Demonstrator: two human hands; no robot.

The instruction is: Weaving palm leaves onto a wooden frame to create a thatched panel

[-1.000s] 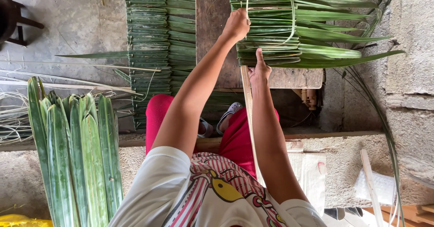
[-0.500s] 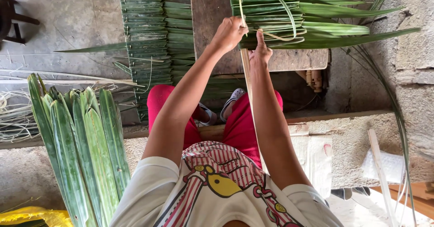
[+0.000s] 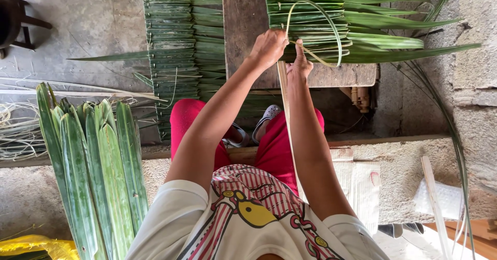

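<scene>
- Head view: your left hand [image 3: 268, 47] is closed in a loose fist at the near edge of the folded leaves [image 3: 331, 16]; it seems to grip the end of the thin pale strip [image 3: 331, 27], but the exact hold is hidden by the knuckles.
- Your right hand [image 3: 299, 66] rests just beside it, thumb up, fingers curled narrow against the edge of the leaves and the long rib [image 3: 288, 130] that runs down toward your lap.
- The leaves lie in a stacked row on the wooden bench [image 3: 243, 16], their tips pointing to the right, toward the stone wall [image 3: 476, 84].
- Compared with a second ago, your two hands have come closer together and sit lower in the view, and the strip now makes a tall loop over the leaves, where earlier it hung longer and looser.
- I judge from this that one stitch is being drawn tight, so the leaf under your hands is almost fixed to the rib.
- A finished row of leaves [image 3: 176, 42] hangs on the left of the bench, and a bundle of fresh leaves [image 3: 93, 167] stands near your left side.
</scene>
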